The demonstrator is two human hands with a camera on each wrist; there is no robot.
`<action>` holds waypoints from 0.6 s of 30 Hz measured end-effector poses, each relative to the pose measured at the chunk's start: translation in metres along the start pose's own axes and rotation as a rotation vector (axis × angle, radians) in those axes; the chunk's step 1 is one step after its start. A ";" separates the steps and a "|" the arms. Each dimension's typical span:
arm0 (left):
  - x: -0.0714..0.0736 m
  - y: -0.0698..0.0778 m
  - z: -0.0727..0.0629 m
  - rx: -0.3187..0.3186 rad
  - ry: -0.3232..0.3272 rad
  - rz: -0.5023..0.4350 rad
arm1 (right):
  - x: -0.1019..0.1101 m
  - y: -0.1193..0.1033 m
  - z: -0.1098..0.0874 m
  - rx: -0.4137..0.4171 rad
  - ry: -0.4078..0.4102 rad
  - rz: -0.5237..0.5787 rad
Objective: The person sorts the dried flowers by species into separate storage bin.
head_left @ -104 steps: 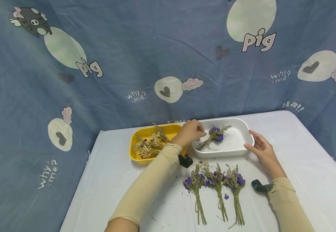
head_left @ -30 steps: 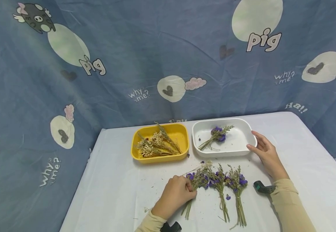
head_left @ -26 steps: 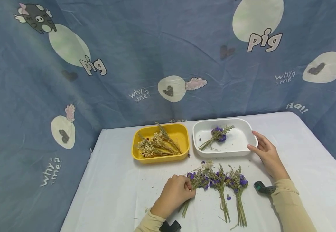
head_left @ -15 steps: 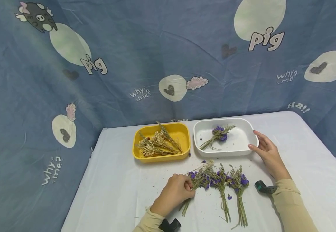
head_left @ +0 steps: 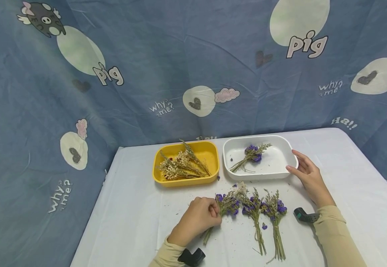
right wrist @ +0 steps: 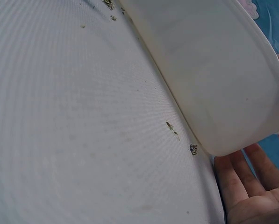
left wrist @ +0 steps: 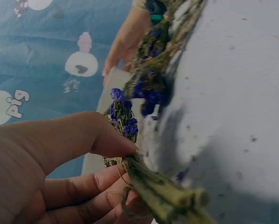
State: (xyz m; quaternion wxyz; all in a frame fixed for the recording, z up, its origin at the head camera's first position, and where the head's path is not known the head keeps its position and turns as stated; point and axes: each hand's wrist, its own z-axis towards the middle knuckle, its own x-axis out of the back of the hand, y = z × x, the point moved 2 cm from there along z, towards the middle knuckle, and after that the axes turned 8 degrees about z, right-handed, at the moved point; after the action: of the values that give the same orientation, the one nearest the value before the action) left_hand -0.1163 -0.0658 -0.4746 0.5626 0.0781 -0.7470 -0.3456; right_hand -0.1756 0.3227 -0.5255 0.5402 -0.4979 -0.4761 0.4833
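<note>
Purple and dry: low centre of the frame, the left hand [head_left: 198, 216] pinches a flower bunch [head_left: 228, 204] between thumb and fingers, blooms aimed up and right, stems trailing down and left. Three and a half seconds ago that bunch lay loose with its stems aimed lower right, this hand over at the white tray; now it's gripped and slanted the other way! A thin loop of twine [left wrist: 126, 198] circles the brittle stems in the left wrist view. Just right, two more purple bunches [head_left: 263, 211] lie heads up, stems down, on white cloth [head_left: 123, 196] sprinkled with crumbs. Farther up, the right hand [head_left: 309, 180] holds the right end of the smooth, round-cornered white tray [head_left: 277, 163], same as before, one purple bunch [head_left: 252, 154] lying diagonally inside. Left of it, a glossy yellow tray [head_left: 208, 151] carries pale, papery bunches [head_left: 180, 165], heads leftward. Behind hangs creased blue fabric [head_left: 140, 48].
</note>
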 end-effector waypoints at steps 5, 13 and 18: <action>0.008 0.001 -0.001 -0.017 0.012 -0.014 | 0.000 -0.001 0.000 0.004 0.002 -0.017; 0.017 -0.003 0.000 -0.044 0.012 -0.077 | 0.000 -0.001 -0.001 0.006 0.006 -0.048; 0.021 -0.005 0.000 -0.034 0.023 -0.096 | 0.000 -0.001 0.000 -0.003 0.007 -0.060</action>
State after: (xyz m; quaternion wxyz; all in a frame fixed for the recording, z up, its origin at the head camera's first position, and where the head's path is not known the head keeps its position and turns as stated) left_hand -0.1249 -0.0796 -0.4613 0.5554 0.1080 -0.7297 -0.3839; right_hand -0.1752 0.3230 -0.5246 0.5554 -0.4858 -0.4898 0.4643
